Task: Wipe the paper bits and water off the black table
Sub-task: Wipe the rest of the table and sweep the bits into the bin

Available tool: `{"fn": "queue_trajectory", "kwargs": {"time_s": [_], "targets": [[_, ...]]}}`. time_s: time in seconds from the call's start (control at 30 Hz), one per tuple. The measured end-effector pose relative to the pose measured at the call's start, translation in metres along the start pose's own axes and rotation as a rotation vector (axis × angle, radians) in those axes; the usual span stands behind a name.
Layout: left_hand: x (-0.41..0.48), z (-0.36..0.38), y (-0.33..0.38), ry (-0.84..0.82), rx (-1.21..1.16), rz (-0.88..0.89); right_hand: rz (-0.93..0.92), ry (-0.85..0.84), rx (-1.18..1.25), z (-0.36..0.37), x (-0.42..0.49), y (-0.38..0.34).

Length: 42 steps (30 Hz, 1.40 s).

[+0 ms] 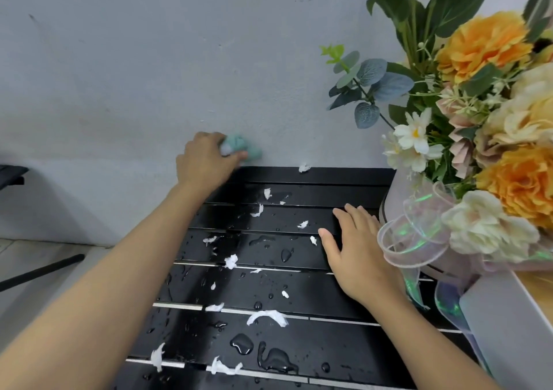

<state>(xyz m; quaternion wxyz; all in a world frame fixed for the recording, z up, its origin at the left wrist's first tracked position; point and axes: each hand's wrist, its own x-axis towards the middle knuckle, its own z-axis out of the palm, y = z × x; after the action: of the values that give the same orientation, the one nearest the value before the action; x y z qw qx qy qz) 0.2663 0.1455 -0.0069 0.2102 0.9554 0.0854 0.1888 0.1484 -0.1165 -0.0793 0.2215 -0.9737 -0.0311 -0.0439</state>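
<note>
My left hand (206,162) clutches the bunched green cloth (241,147) at the black table's (323,341) far edge; my right hand (356,252) lies flat, empty. Wet paper bits (267,317) look soft, prone to smearing, so I'd press broadly.

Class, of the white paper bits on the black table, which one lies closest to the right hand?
The small bit just beside the thumb tip of the right hand. All the other bits lie farther off, mostly to its left.
</note>
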Motion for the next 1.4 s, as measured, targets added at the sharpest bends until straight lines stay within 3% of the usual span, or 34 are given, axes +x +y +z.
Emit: {"fn": "queue_trajectory", "kwargs": {"time_s": [0.07, 0.13, 0.2, 0.27, 0.37, 0.47, 0.57, 0.63, 0.7, 0.73, 0.83, 0.9, 0.93, 1.0, 1.07, 1.13, 1.2, 1.27, 1.4], "targets": [[-0.011, 0.014, -0.005, -0.263, 0.024, -0.023, 0.003, 0.0, 0.004, -0.001, 0.0, 0.0], [-0.025, 0.032, -0.013, -0.352, 0.04, 0.052, 0.005, -0.003, 0.006, -0.002, -0.001, -0.001], [-0.025, 0.036, -0.022, -0.332, -0.014, 0.182, 0.004, -0.007, 0.009, -0.002, -0.001, -0.002], [-0.01, 0.034, -0.03, -0.236, -0.053, 0.195, 0.006, -0.01, 0.01, -0.002, 0.0, -0.001], [0.003, 0.035, -0.04, -0.029, 0.074, -0.096, 0.009, -0.018, 0.008, -0.002, 0.0, -0.002], [-0.008, 0.05, -0.024, -0.044, 0.141, -0.228, 0.015, -0.014, 0.004, -0.002, 0.0, -0.005], [-0.028, 0.056, -0.013, -0.089, 0.028, 0.026, 0.013, -0.014, 0.006, 0.0, 0.001, -0.004], [-0.043, 0.042, -0.016, -0.256, -0.121, 0.206, 0.004, -0.003, 0.006, 0.001, 0.001, -0.003], [-0.041, 0.025, -0.021, -0.449, -0.214, 0.236, 0.006, 0.002, 0.009, 0.002, 0.001, -0.003], [-0.034, 0.021, -0.024, -0.423, -0.201, 0.177, 0.008, 0.006, 0.011, 0.002, 0.001, -0.003], [-0.001, 0.028, -0.031, -0.057, -0.104, -0.137, 0.005, 0.003, 0.011, 0.002, 0.002, -0.004], [-0.005, 0.046, -0.015, 0.025, 0.029, -0.295, 0.007, -0.001, 0.02, 0.001, 0.003, -0.004], [-0.013, 0.058, -0.003, 0.023, 0.076, -0.275, 0.009, 0.0, 0.032, 0.002, 0.003, -0.004], [-0.03, 0.073, 0.019, -0.02, 0.058, -0.034, 0.007, 0.014, 0.044, 0.003, 0.002, -0.003], [-0.039, 0.066, 0.03, -0.179, -0.049, 0.181, 0.006, 0.016, 0.041, 0.004, 0.002, -0.002], [-0.029, 0.05, 0.038, -0.276, -0.091, 0.203, 0.01, 0.016, 0.061, 0.005, 0.002, -0.002], [-0.01, 0.04, 0.053, -0.168, -0.14, 0.199, -0.003, 0.035, 0.071, 0.005, 0.003, -0.004], [0.001, 0.044, 0.07, -0.166, -0.228, 0.224, -0.006, 0.072, 0.088, 0.006, 0.003, -0.004], [-0.016, 0.082, 0.073, -0.197, -0.091, 0.257, -0.007, 0.082, 0.092, 0.007, 0.004, -0.001]]}}
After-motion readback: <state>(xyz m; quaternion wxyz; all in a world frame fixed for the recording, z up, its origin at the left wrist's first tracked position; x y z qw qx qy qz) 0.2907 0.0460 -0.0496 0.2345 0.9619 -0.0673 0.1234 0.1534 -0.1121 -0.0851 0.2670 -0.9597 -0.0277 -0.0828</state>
